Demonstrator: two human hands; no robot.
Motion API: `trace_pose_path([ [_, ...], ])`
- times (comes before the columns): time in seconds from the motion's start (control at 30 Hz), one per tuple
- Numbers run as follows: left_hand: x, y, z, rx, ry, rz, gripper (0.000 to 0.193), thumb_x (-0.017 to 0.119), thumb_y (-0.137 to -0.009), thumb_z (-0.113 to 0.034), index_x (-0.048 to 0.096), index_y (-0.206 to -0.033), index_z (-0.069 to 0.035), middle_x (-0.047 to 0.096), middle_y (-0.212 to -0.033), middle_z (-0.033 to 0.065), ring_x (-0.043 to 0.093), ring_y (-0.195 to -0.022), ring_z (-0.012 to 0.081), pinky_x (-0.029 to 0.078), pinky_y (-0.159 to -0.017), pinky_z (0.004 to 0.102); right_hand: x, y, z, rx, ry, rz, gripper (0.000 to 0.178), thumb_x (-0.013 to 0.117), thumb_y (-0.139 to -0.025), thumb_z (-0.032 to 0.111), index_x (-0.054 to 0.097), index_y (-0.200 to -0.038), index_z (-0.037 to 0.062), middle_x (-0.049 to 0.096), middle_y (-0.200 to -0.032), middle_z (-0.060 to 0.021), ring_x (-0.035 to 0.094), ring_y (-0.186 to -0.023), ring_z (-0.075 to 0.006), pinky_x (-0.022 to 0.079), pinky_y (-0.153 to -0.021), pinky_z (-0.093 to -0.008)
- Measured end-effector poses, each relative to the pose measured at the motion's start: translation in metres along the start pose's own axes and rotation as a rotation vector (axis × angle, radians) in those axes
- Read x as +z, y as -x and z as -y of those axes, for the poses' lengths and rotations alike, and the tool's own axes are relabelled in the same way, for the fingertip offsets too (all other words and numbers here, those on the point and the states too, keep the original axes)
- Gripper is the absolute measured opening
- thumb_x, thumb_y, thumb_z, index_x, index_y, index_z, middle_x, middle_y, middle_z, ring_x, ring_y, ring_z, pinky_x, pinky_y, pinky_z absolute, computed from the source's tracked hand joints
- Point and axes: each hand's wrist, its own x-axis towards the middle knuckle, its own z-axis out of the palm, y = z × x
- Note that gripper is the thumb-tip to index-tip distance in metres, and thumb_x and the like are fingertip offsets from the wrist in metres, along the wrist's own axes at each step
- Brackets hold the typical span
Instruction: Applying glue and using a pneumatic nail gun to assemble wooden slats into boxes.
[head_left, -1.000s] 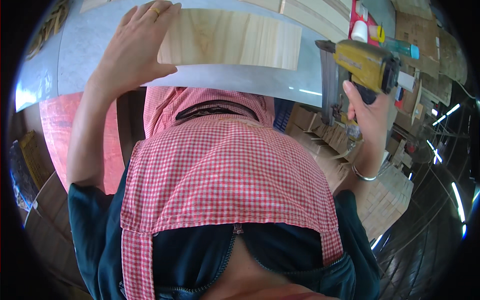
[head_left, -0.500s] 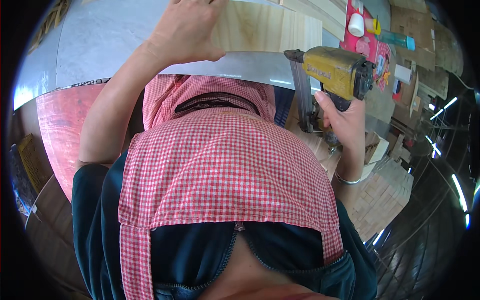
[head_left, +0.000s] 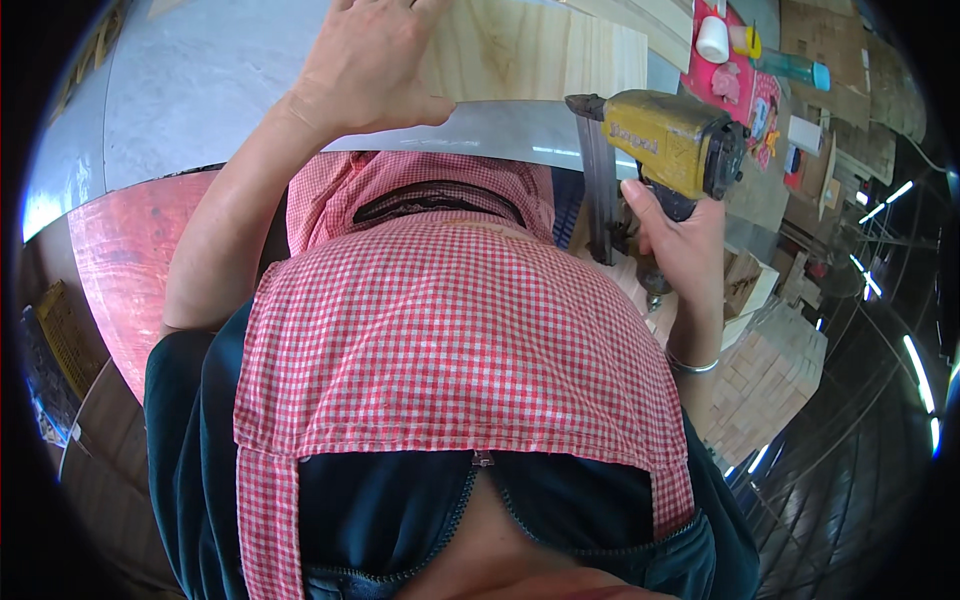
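A pale wooden board lies on the grey tabletop at the top of the view. My left hand rests against its left end, thumb spread along the near edge. The fingers reach past the upper rim of the picture, so their tips are hidden. To the right, my right hand is wrapped round the handle of a yellow and black nail gun. Its nose points left, just off the board's near right corner, and its dark magazine hangs down toward my apron.
More pale boards lie behind the first. On a red surface at the far right stand a white bottle and a teal bottle. Stacked wood blocks are beside my right forearm. A reddish panel is under my left arm.
The nail gun and my right hand have shifted very slightly left. My left hand and the board stay nearly where they were.
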Motion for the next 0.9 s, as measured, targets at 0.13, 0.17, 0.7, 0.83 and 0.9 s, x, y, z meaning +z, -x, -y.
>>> trace_pose_path([
  [0.13,-0.003,0.014,0.013,0.013,0.188,-0.003,0.090,0.080,-0.069,-0.041,0.047,-0.140,0.003,0.051,-0.132,0.0234,0.051,-0.119,0.0377,0.042,-0.105,0.0478,-0.001,-0.001,0.016,0.012,0.096,0.027,0.016,0.076,-0.088,0.009,0.069,-0.094,-0.0046,0.066,-0.067,-0.0029,0.056,-0.050,-0.0115,0.045,-0.046,-0.0239],
  [0.17,-0.002,0.018,0.018,0.016,0.239,0.009,0.092,0.081,-0.070,-0.039,0.045,-0.143,0.003,0.049,-0.134,0.0240,0.050,-0.121,0.0383,0.042,-0.106,0.0483,0.003,0.002,0.021,-0.021,0.074,0.016,0.017,0.076,-0.088,0.008,0.069,-0.096,-0.0050,0.068,-0.071,-0.0044,0.059,-0.053,-0.0129,0.047,-0.049,-0.0245],
  [0.7,0.036,0.029,0.043,0.207,0.541,-0.218,0.102,0.076,-0.065,-0.019,0.030,-0.154,-0.007,0.042,-0.137,0.0285,0.051,-0.119,0.0446,0.050,-0.100,0.0494,0.062,0.016,0.063,-0.291,0.117,0.234,0.033,0.079,-0.085,0.008,0.066,-0.112,-0.0066,0.075,-0.104,-0.0166,0.075,-0.088,-0.0245,0.060,-0.070,-0.0308],
  [0.83,0.040,0.029,0.044,0.196,0.560,-0.230,0.103,0.076,-0.065,-0.019,0.028,-0.155,-0.007,0.041,-0.137,0.0291,0.052,-0.117,0.0450,0.051,-0.098,0.0493,0.068,0.019,0.064,-0.274,0.095,0.219,0.033,0.079,-0.085,0.009,0.066,-0.112,-0.0066,0.075,-0.105,-0.0173,0.075,-0.088,-0.0249,0.060,-0.071,-0.0310],
  [0.9,0.041,0.029,0.045,0.201,0.534,-0.246,0.104,0.075,-0.066,-0.020,0.026,-0.156,-0.006,0.040,-0.138,0.0295,0.052,-0.117,0.0456,0.051,-0.097,0.0495,0.070,0.021,0.065,-0.246,0.074,0.203,0.033,0.079,-0.086,0.009,0.066,-0.112,-0.0066,0.075,-0.105,-0.0175,0.075,-0.088,-0.0249,0.060,-0.071,-0.0308],
])
